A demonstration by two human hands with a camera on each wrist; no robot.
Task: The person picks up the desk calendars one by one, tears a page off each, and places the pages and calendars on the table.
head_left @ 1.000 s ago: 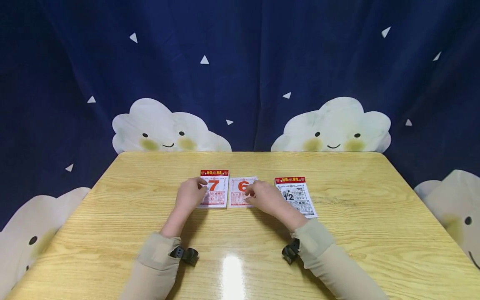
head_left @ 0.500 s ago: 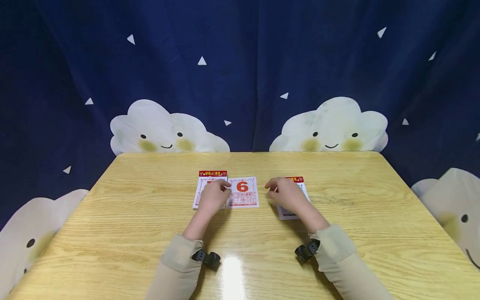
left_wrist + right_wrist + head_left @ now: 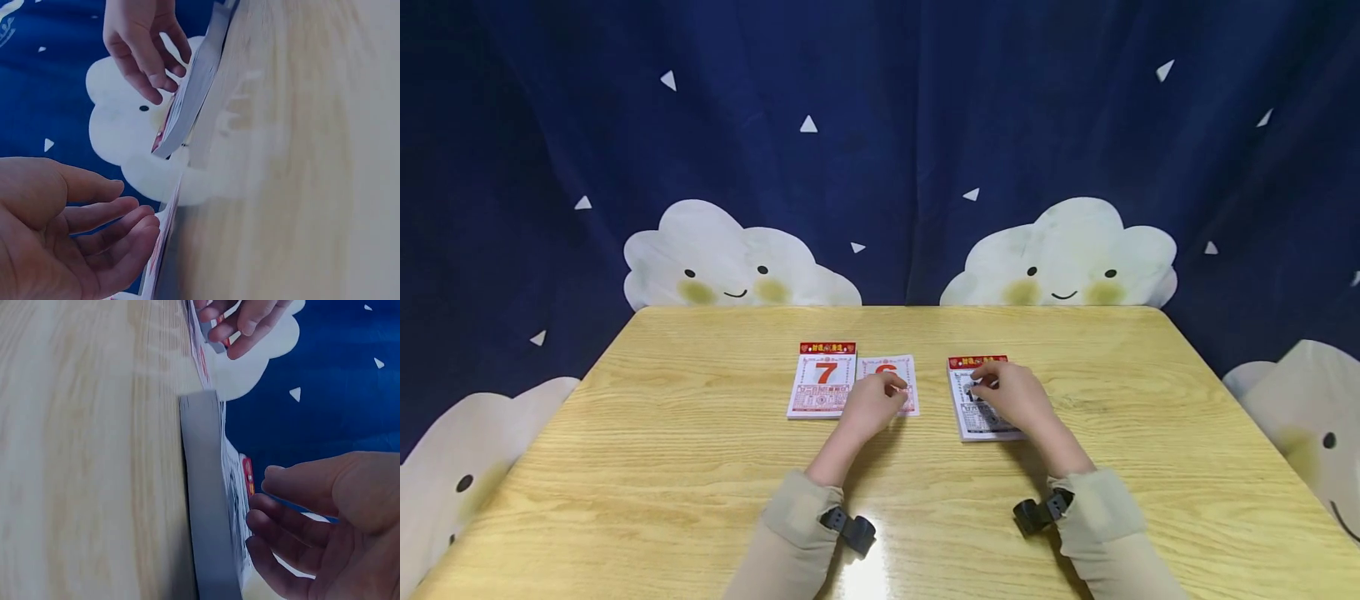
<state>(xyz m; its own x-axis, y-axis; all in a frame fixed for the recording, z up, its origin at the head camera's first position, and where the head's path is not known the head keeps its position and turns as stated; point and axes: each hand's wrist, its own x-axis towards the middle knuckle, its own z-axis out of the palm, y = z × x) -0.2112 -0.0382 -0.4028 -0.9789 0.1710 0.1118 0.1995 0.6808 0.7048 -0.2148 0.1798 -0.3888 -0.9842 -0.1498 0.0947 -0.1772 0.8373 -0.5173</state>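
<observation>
My left hand (image 3: 871, 407) hovers over a loose calendar sheet (image 3: 883, 364) printed with a red 6, covering its lower part in the head view. Left of that sheet lies a tear-off calendar (image 3: 820, 396) with a red header and a large red 7. My right hand (image 3: 1015, 397) is above the other tear-off calendar (image 3: 981, 425), which has black print under a red header; its number is mostly hidden. The right wrist view shows this calendar's thick page edge (image 3: 209, 487), with my loosely bent fingers (image 3: 287, 525) beside its face. Neither hand holds anything.
The calendars and sheet lie on a light wooden table (image 3: 700, 467). Behind it hangs a dark blue curtain (image 3: 880, 150) with smiling clouds and white triangles. Each wrist wears a small black camera, the left camera (image 3: 850, 531) and the right camera (image 3: 1037, 514).
My left hand has moved right, from the 7 calendar to over the 6 sheet. My right hand has moved right, from the 6 sheet to above the black-print calendar, which has shifted and turned slightly.
</observation>
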